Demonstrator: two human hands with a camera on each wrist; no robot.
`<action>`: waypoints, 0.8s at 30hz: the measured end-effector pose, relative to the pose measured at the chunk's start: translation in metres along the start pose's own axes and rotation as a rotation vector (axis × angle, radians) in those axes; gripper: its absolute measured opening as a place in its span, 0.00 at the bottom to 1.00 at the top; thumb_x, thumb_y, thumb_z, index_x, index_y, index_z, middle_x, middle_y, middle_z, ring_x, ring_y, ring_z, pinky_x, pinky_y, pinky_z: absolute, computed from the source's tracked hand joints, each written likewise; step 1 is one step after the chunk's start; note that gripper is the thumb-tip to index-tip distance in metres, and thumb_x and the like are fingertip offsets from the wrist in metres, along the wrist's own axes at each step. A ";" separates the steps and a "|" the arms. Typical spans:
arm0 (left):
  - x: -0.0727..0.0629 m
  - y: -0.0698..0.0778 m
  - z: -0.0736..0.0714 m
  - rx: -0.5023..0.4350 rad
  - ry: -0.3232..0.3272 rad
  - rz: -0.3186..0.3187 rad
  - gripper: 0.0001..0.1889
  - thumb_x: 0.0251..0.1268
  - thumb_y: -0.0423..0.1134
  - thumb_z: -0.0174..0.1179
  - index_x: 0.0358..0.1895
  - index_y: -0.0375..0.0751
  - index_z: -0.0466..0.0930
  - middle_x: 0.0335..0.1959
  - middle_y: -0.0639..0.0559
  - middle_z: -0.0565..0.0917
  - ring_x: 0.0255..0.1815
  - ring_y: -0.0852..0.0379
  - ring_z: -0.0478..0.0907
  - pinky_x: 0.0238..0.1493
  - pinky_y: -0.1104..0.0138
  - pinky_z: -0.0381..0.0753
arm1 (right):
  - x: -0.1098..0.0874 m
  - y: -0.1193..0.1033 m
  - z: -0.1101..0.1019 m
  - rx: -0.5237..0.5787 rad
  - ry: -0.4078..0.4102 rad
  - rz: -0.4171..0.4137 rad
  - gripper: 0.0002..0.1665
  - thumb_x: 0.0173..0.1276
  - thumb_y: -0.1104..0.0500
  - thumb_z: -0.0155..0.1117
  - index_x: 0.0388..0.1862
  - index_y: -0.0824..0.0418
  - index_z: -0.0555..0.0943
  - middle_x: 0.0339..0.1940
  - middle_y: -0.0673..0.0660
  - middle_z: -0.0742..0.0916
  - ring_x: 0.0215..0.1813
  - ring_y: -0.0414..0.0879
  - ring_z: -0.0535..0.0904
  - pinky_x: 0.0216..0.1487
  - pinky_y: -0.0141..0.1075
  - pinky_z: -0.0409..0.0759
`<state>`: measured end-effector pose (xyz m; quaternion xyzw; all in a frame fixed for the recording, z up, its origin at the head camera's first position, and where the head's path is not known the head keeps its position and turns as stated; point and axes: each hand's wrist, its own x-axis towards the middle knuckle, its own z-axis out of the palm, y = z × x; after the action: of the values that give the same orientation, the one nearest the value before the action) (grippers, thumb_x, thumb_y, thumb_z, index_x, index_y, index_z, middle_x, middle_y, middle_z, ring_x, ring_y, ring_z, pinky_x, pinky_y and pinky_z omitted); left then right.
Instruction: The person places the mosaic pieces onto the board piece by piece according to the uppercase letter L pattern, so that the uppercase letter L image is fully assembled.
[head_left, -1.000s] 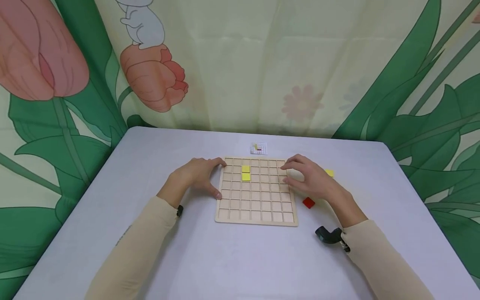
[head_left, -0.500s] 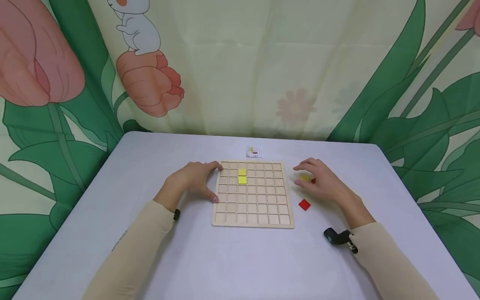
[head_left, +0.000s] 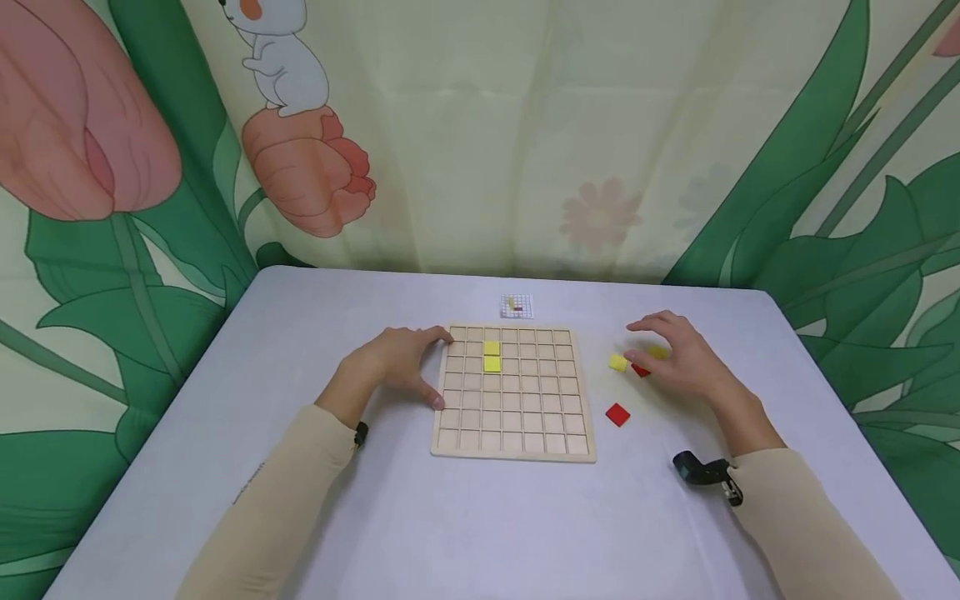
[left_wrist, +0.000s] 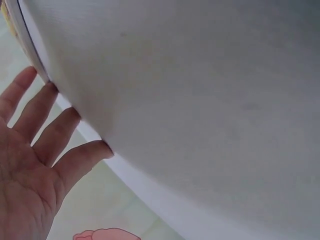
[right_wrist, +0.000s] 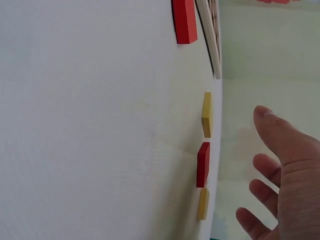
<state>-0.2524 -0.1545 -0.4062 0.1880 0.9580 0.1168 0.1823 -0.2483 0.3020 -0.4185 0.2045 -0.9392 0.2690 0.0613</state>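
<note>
A wooden grid board lies flat on the table, with two yellow square tiles one above the other in its upper left cells. My left hand rests at the board's left edge, thumb and fingers spread along it. To the right of the board my right hand hovers over loose tiles, thumb and fingers apart, nothing between them. Beneath it are a yellow tile, a partly covered red tile and another yellow tile. Closer to me lies a second red tile.
A small printed card with a coloured grid pattern lies behind the board. The white tabletop reaches back to a flower-patterned curtain. Black wrist devices sit on both sleeves.
My right hand has moved right, from the board's right edge to above the loose tiles, bringing more of them into sight. The left hand stays at the board's edge.
</note>
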 end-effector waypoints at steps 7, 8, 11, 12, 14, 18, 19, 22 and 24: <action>0.001 0.004 0.002 0.005 0.002 0.012 0.57 0.32 0.69 0.82 0.73 0.62 0.66 0.62 0.47 0.81 0.61 0.46 0.78 0.63 0.49 0.77 | -0.008 0.010 -0.002 0.003 -0.025 0.033 0.28 0.66 0.53 0.75 0.61 0.62 0.81 0.62 0.66 0.78 0.66 0.67 0.67 0.63 0.68 0.67; 0.001 0.005 0.004 0.003 0.004 0.012 0.57 0.32 0.69 0.82 0.73 0.62 0.66 0.61 0.47 0.81 0.61 0.46 0.78 0.63 0.50 0.77 | -0.009 0.011 -0.003 -0.001 -0.032 0.038 0.28 0.66 0.52 0.75 0.61 0.62 0.81 0.62 0.66 0.78 0.67 0.67 0.67 0.64 0.68 0.67; 0.002 0.007 0.008 0.004 -0.002 0.016 0.57 0.32 0.69 0.82 0.72 0.62 0.66 0.60 0.47 0.81 0.60 0.46 0.78 0.63 0.50 0.76 | -0.013 0.013 -0.002 -0.011 -0.067 0.045 0.30 0.65 0.50 0.76 0.61 0.62 0.81 0.63 0.66 0.78 0.67 0.67 0.67 0.63 0.67 0.68; 0.003 0.007 0.010 0.007 -0.006 0.016 0.57 0.32 0.69 0.82 0.73 0.62 0.66 0.61 0.48 0.81 0.60 0.46 0.78 0.63 0.50 0.76 | -0.014 0.014 -0.002 -0.015 -0.078 0.045 0.30 0.65 0.49 0.77 0.61 0.62 0.81 0.63 0.66 0.78 0.67 0.67 0.67 0.63 0.67 0.68; 0.003 0.008 0.012 0.011 -0.008 0.016 0.57 0.33 0.69 0.82 0.73 0.62 0.65 0.61 0.48 0.81 0.60 0.46 0.79 0.63 0.50 0.77 | -0.016 0.014 -0.002 -0.019 -0.088 0.040 0.31 0.63 0.49 0.78 0.60 0.62 0.82 0.62 0.66 0.78 0.66 0.66 0.67 0.63 0.66 0.68; 0.004 0.009 0.012 0.012 0.016 0.003 0.57 0.32 0.69 0.82 0.73 0.61 0.66 0.60 0.48 0.82 0.59 0.47 0.79 0.62 0.51 0.78 | -0.015 0.015 -0.002 -0.018 -0.100 0.043 0.32 0.61 0.47 0.79 0.59 0.61 0.82 0.62 0.65 0.78 0.66 0.65 0.67 0.63 0.65 0.67; 0.004 0.009 0.011 0.011 0.022 -0.002 0.57 0.31 0.68 0.83 0.72 0.61 0.66 0.60 0.48 0.82 0.59 0.47 0.79 0.62 0.51 0.78 | -0.013 0.015 -0.001 -0.016 -0.108 0.048 0.32 0.62 0.46 0.79 0.60 0.61 0.82 0.62 0.65 0.78 0.66 0.65 0.67 0.63 0.64 0.66; 0.003 0.008 0.006 0.015 0.028 -0.015 0.57 0.30 0.68 0.83 0.72 0.61 0.67 0.59 0.49 0.82 0.59 0.47 0.79 0.61 0.50 0.78 | -0.011 0.017 0.002 -0.014 -0.128 0.073 0.34 0.63 0.44 0.77 0.62 0.60 0.82 0.64 0.65 0.77 0.67 0.66 0.66 0.63 0.65 0.66; 0.003 0.007 0.003 0.021 0.026 -0.021 0.57 0.30 0.68 0.83 0.72 0.61 0.67 0.60 0.48 0.82 0.59 0.47 0.79 0.62 0.50 0.77 | -0.009 0.018 0.004 -0.011 -0.131 0.088 0.34 0.64 0.43 0.76 0.63 0.59 0.81 0.65 0.65 0.76 0.68 0.66 0.65 0.63 0.66 0.65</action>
<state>-0.2511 -0.1463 -0.4078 0.1783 0.9634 0.1071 0.1689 -0.2478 0.3170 -0.4331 0.1796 -0.9508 0.2523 -0.0111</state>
